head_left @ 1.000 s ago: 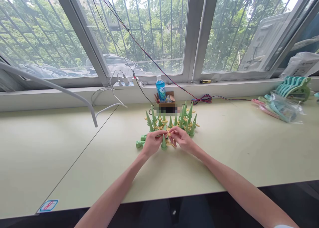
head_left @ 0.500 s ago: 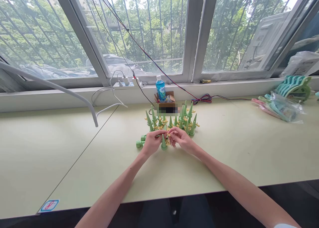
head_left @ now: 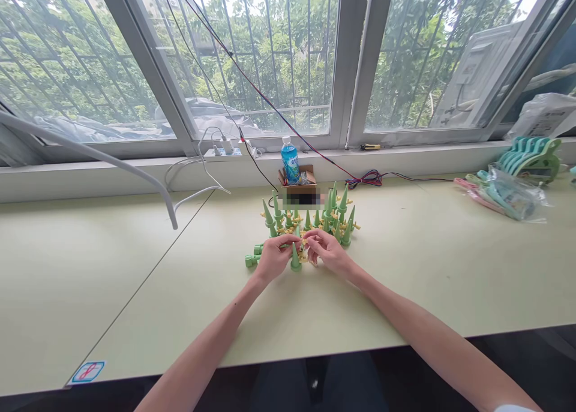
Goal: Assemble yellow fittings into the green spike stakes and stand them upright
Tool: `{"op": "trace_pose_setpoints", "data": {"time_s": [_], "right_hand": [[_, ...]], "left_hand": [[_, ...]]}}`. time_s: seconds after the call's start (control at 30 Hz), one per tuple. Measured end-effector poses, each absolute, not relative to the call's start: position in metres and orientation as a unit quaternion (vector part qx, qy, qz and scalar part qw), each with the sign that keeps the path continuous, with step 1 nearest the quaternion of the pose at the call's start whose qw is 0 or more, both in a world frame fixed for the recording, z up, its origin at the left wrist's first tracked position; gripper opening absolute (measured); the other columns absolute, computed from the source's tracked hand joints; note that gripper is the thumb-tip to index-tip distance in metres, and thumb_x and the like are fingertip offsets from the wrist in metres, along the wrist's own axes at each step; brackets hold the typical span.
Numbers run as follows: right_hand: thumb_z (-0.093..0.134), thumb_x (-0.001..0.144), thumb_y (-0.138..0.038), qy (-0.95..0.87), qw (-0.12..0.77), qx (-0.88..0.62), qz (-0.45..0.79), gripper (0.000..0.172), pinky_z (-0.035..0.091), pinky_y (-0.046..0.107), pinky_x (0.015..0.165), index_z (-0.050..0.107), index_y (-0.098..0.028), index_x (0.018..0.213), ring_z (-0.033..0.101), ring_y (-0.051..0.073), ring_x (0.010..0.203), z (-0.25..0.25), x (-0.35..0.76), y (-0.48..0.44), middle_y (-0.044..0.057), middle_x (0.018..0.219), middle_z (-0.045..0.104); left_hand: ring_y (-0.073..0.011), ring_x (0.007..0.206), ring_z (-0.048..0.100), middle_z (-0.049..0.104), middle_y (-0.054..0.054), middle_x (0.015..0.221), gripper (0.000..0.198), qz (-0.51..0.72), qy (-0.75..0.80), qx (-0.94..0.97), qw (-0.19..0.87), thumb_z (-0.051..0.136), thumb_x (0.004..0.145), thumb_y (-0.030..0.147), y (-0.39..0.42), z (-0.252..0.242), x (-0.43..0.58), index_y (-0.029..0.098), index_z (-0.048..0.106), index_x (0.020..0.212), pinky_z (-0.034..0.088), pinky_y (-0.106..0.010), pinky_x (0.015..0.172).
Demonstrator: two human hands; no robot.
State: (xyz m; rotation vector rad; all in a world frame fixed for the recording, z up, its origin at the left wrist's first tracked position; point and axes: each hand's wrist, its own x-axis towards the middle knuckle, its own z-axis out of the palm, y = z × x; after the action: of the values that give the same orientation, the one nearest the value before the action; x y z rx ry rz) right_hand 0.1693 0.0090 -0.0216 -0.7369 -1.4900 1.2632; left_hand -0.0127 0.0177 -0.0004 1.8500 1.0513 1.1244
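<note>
My left hand and my right hand meet over a pale green table, fingertips pinched together on a small yellow part. A green cone spike stands upright just below the fingertips, between the two hands. Behind them stands a cluster of green cone spikes with several small yellow parts scattered among them. A few green pieces lie on their sides left of my left hand.
A blue-labelled bottle and a small cardboard box stand at the back by the window sill. White cables and red-black wires trail there. A white curved tube reaches over the left. Bagged plastic hangers lie far right.
Hardly anything has moved; my fingertips shifted slightly around the yellow part while both hands stayed over the upright green spike.
</note>
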Motion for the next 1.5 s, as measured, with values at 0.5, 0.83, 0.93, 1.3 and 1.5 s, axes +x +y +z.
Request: {"op": "trace_pose_setpoints", "data": {"time_s": [0.5, 0.83, 0.93, 1.3, 1.5], "right_hand": [[0.055, 0.091, -0.047, -0.666, 0.488, -0.380, 0.418, 0.029, 0.048, 0.027, 0.053, 0.059, -0.018, 0.092, 0.056, 0.013, 0.054, -0.017, 0.170, 0.001, 0.000, 0.074, 0.060], [0.054, 0.091, -0.047, -0.633, 0.522, -0.412, 0.396, 0.028, 0.046, 0.025, 0.050, 0.057, -0.020, 0.087, 0.055, 0.013, 0.053, -0.019, 0.172, 0.003, 0.000, 0.072, 0.060], [0.054, 0.091, -0.048, -0.631, 0.524, -0.413, 0.397, 0.028, 0.046, 0.025, 0.049, 0.056, -0.020, 0.086, 0.055, 0.013, 0.053, -0.018, 0.172, 0.002, 0.000, 0.072, 0.060], [0.054, 0.091, -0.050, -0.628, 0.527, -0.414, 0.396, 0.030, 0.047, 0.027, 0.050, 0.056, -0.020, 0.086, 0.055, 0.014, 0.052, -0.019, 0.172, 0.003, 0.001, 0.072, 0.060], [0.053, 0.092, -0.047, -0.632, 0.527, -0.412, 0.392, 0.028, 0.046, 0.027, 0.049, 0.056, -0.020, 0.086, 0.054, 0.013, 0.052, -0.018, 0.173, 0.002, 0.001, 0.073, 0.060]], "left_hand": [[-0.0152, 0.069, 0.063, 0.072, -0.004, 0.076, 0.019, 0.428, 0.411, 0.727, 0.345, 0.062, 0.082, 0.027, 0.016, 0.000, -0.011, 0.016, 0.076, 0.086, 0.053, -0.024, 0.064], [-0.0149, 0.066, 0.062, 0.068, -0.004, 0.073, 0.021, 0.439, 0.419, 0.707, 0.363, 0.062, 0.083, 0.034, 0.016, 0.001, -0.011, 0.015, 0.071, 0.078, 0.053, -0.024, 0.064], [-0.0146, 0.065, 0.061, 0.066, -0.003, 0.070, 0.029, 0.442, 0.425, 0.707, 0.352, 0.057, 0.087, 0.040, 0.015, 0.002, -0.011, 0.015, 0.068, 0.076, 0.051, -0.023, 0.062], [-0.0136, 0.060, 0.055, 0.062, -0.004, 0.066, 0.055, 0.464, 0.421, 0.731, 0.269, 0.040, 0.094, 0.056, 0.014, 0.006, -0.013, 0.015, 0.071, 0.075, 0.045, -0.024, 0.058], [-0.0098, 0.050, 0.036, 0.049, 0.003, 0.054, 0.039, 0.400, 0.415, 0.792, 0.200, 0.057, 0.087, 0.050, 0.010, 0.008, -0.013, 0.016, 0.067, 0.070, 0.032, -0.023, 0.051]]}}
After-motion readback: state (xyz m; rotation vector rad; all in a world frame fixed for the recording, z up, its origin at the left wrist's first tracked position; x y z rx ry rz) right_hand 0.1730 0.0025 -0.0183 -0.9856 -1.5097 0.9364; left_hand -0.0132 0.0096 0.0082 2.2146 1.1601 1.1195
